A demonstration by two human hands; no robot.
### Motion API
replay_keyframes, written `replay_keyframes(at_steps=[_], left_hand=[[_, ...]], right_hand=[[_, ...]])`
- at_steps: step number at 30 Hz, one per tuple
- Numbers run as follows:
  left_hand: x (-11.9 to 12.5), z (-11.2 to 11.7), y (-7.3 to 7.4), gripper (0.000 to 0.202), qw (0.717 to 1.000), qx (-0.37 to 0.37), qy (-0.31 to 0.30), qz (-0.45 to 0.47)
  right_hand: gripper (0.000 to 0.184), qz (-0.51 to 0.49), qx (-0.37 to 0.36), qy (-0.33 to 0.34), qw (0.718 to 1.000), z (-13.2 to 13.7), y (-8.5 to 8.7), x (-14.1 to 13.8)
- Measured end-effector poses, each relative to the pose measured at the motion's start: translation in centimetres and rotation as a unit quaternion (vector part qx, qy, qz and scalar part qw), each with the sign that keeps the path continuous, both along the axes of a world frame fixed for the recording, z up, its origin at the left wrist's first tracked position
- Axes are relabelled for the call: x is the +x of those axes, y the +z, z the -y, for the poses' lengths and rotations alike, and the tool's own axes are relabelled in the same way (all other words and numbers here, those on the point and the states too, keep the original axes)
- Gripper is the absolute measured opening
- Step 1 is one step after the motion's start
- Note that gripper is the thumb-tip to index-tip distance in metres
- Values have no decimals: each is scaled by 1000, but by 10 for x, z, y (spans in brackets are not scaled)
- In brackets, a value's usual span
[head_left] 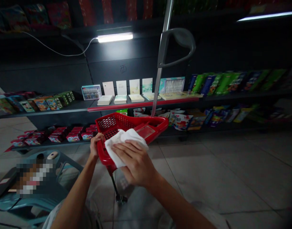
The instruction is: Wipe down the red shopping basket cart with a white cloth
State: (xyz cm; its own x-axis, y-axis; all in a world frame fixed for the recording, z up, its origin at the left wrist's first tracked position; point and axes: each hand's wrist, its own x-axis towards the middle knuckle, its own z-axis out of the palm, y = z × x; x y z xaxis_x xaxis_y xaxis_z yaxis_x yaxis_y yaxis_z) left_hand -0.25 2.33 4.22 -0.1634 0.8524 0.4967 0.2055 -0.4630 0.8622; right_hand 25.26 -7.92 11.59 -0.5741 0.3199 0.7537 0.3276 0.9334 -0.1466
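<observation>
A red plastic shopping basket (pixel 112 122) with perforated walls stands in front of me, fixed to a wheeled trolley frame. My left hand (pixel 96 143) is closed around its near left rim. Under my right hand (pixel 135 160) is a white cloth (pixel 129 136), pressed over the basket's near rim with the fingers laid together across it. The cloth hides part of the basket's mesh floor and near edge. From the basket's far right side rises a metal pole (pixel 156 92) carrying a grey loop handle (pixel 176 47).
Behind the basket, a dark shelf unit (pixel 64 70) holds boxes, booklets and snack bags. A lit tube lamp (pixel 115 38) hangs there on a white cable. At my left stands a blue-grey plastic stool (pixel 47 190) with items on it, partly pixelated. Tiled floor (pixel 207 168) spreads to the right.
</observation>
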Motion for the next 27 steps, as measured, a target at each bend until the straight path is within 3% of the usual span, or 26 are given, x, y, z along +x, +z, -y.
replay_keyframes(at_steps=[4,9,14,18,23,25,27], left_hand=[[-7,2,-1,32,1000,-15,-14,5],[-21,2,-4,37,999,23,-27,12],[-31,12,3,22,999,29,-18,23],[-35,35,35,43,998,-14,6,65],[-14,89,96,36,983,15,104,-152],[10,112,112,34,960,55,126,-244],[38,130,118,31,942,85,111,-304]], right_hand=[[56,-11,7,-23,1000,-18,0,39],[54,-61,-17,-135,989,-50,-11,87],[42,-93,-15,-221,971,-72,-23,106],[43,-92,-10,-260,961,-62,-22,90],[49,-93,-9,-289,953,-38,-15,66],[48,-91,-14,-287,954,-28,-13,58],[44,-107,-19,-267,958,-20,-9,53]])
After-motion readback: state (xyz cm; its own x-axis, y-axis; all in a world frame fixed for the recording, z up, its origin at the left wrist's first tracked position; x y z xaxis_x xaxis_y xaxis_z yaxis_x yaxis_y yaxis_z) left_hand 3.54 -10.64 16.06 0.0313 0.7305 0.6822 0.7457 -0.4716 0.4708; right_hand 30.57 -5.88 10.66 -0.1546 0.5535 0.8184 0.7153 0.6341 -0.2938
